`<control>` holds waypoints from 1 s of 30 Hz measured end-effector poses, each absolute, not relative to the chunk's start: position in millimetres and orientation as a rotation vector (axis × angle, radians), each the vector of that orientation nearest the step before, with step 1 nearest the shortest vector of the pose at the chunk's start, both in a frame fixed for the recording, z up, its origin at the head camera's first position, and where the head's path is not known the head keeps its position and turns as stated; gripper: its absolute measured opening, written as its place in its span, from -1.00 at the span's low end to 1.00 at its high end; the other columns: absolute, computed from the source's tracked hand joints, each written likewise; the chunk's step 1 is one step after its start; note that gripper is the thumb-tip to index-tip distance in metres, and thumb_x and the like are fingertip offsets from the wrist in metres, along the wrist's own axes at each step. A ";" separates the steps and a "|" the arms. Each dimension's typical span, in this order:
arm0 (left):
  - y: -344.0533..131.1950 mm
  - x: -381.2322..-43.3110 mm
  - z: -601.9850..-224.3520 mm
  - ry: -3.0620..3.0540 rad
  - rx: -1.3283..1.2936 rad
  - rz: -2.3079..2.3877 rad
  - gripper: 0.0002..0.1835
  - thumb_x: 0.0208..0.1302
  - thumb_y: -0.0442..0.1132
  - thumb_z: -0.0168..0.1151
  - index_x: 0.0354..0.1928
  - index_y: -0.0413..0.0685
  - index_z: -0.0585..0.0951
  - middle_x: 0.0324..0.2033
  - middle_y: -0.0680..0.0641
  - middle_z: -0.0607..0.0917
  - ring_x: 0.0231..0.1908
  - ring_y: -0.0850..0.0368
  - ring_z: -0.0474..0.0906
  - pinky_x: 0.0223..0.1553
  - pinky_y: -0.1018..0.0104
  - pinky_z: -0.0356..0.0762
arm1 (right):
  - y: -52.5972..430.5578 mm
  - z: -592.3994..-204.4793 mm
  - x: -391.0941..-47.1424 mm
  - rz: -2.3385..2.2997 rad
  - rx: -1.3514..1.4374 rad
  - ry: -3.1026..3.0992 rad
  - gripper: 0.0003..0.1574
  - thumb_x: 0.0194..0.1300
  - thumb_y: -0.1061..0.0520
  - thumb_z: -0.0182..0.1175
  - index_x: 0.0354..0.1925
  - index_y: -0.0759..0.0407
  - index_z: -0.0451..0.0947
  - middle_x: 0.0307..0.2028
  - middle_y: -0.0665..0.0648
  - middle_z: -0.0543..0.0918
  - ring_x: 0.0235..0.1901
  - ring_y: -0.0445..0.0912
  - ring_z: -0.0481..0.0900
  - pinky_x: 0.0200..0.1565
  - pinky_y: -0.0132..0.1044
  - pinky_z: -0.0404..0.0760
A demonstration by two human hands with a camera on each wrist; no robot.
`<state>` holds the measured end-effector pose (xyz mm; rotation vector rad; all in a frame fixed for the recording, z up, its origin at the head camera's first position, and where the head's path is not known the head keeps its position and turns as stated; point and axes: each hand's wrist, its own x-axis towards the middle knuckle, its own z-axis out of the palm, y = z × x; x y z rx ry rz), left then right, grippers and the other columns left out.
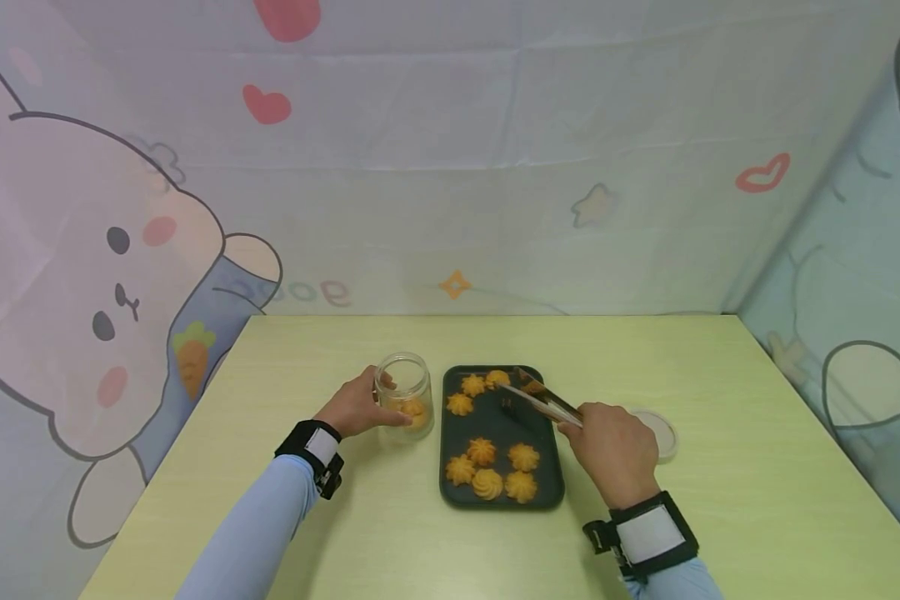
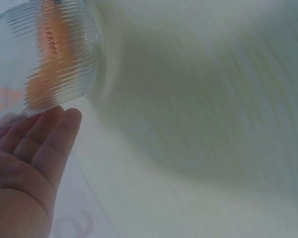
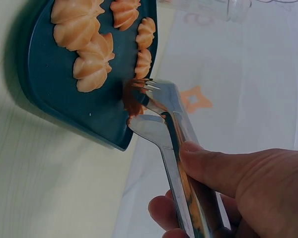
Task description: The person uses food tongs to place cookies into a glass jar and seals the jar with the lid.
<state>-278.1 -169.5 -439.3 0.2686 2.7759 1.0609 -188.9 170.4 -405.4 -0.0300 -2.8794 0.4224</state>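
My left hand (image 1: 356, 406) holds a clear glass jar (image 1: 403, 385) upright on the table, thumb and fingers around its side. Inside the jar lie golden piped cookies (image 1: 414, 408), also visible through its ribbed wall in the left wrist view. To its right is a dark green tray (image 1: 487, 429) with several more cookies (image 1: 523, 457), grouped at the near and far ends. My right hand (image 1: 618, 446) grips metal tongs (image 1: 549, 406) over the tray's far right corner. In the right wrist view, the tongs' forked and flat tips (image 3: 148, 85) straddle a cookie (image 3: 132, 101) near the tray's edge.
A round pale lid (image 1: 664, 435) lies right of the tray, partly hidden behind my right hand. The light wooden table (image 1: 750, 500) ends at a printed cloth backdrop (image 1: 435, 208), with another cloth along the right side.
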 end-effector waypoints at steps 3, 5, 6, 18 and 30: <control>-169.7 -278.4 -440.0 2.780 0.264 1.056 -0.26 -0.19 0.07 0.53 0.01 -0.11 0.42 -0.04 -0.24 0.58 -0.08 -0.09 0.46 -0.08 0.02 0.50 | 170.1 -405.0 -188.8 0.427 -0.030 -2.868 -0.68 0.08 -0.05 0.37 -0.49 0.20 0.67 -0.75 0.13 0.58 -0.80 -0.04 0.40 -0.85 -0.18 0.29; -169.6 -278.2 -439.7 2.779 0.262 1.055 -0.26 -0.19 0.07 0.53 0.01 -0.11 0.42 -0.05 -0.24 0.58 -0.08 -0.10 0.46 -0.08 0.02 0.50 | 170.0 -404.7 -188.7 0.427 -0.031 -2.863 -0.68 0.08 -0.05 0.37 -0.49 0.20 0.67 -0.75 0.14 0.58 -0.80 -0.04 0.40 -0.85 -0.18 0.29; -169.6 -278.1 -439.7 2.778 0.262 1.055 -0.25 -0.18 0.07 0.53 0.02 -0.11 0.42 -0.04 -0.25 0.58 -0.08 -0.10 0.46 -0.08 0.02 0.50 | 169.9 -404.6 -188.4 0.430 -0.031 -2.863 -0.68 0.08 -0.05 0.37 -0.47 0.21 0.68 -0.74 0.14 0.59 -0.80 -0.04 0.40 -0.85 -0.18 0.29; -171.9 -279.9 -443.4 2.790 0.288 1.051 -0.21 -0.20 0.14 0.51 0.02 -0.13 0.41 -0.03 -0.26 0.58 -0.07 -0.11 0.46 -0.09 0.00 0.49 | 168.9 -400.8 -187.0 0.456 -0.016 -2.818 -0.67 0.10 -0.05 0.36 -0.38 0.21 0.70 -0.69 0.16 0.64 -0.79 -0.05 0.41 -0.85 -0.21 0.28; -170.3 -276.9 -439.0 2.767 0.260 1.062 -0.25 -0.18 0.08 0.53 0.02 -0.12 0.41 -0.01 -0.26 0.58 -0.05 -0.11 0.46 -0.05 -0.01 0.50 | 154.0 -374.9 -183.2 0.427 0.084 -2.701 -0.64 0.06 -0.07 0.39 -0.32 0.20 0.71 -0.66 0.16 0.68 -0.78 -0.05 0.42 -0.84 -0.25 0.23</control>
